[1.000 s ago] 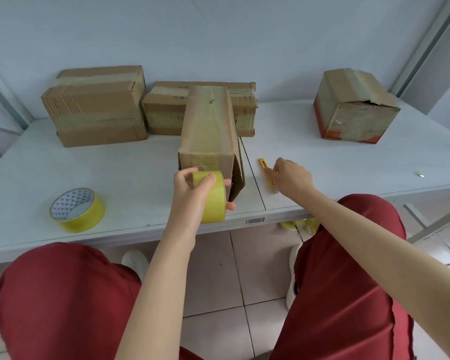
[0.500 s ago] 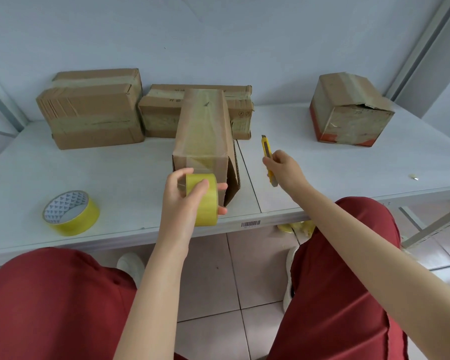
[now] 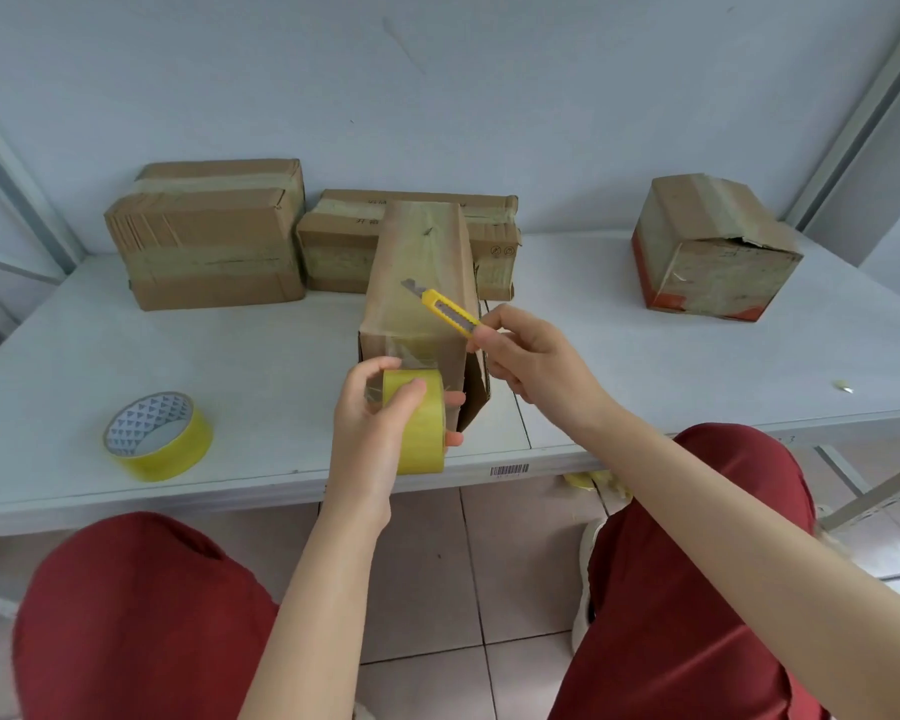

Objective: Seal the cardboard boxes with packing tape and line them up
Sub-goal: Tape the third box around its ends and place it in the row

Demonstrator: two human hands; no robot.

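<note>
The left hand (image 3: 370, 428) has its grip wrapped round the tape roll (image 3: 423, 439), held just off the near end of the narrow box (image 3: 419, 272). A clear strip of tape (image 3: 411, 350) runs from the roll up onto the box's front face. The right hand (image 3: 536, 366) has its grip clenched on the yellow utility knife (image 3: 448, 314), blade out and pointing up and left above the box top.

The cut looks like the risky part. The strip is short and lies right by the left thumb and fingers, so a slip of the blade could nick them. If the roll eases forward and the strip goes slack, the blade will likely drag and crumple the tape rather than part it. A hard tug from the roll could also pull the narrow box off the near edge of the bench (image 3: 645, 366).

On the narrow box, a side flap (image 3: 476, 392) at the near right corner stands ajar (nothing inside shows). Two taped boxes (image 3: 209, 236) (image 3: 344, 241) sit side by side at the back left, contents hidden. A fourth box (image 3: 713, 246) stands well apart on the right with a gap at its top edge; its inside is too dark to read. A spare roll (image 3: 159, 436) lies flat on the left.
</note>
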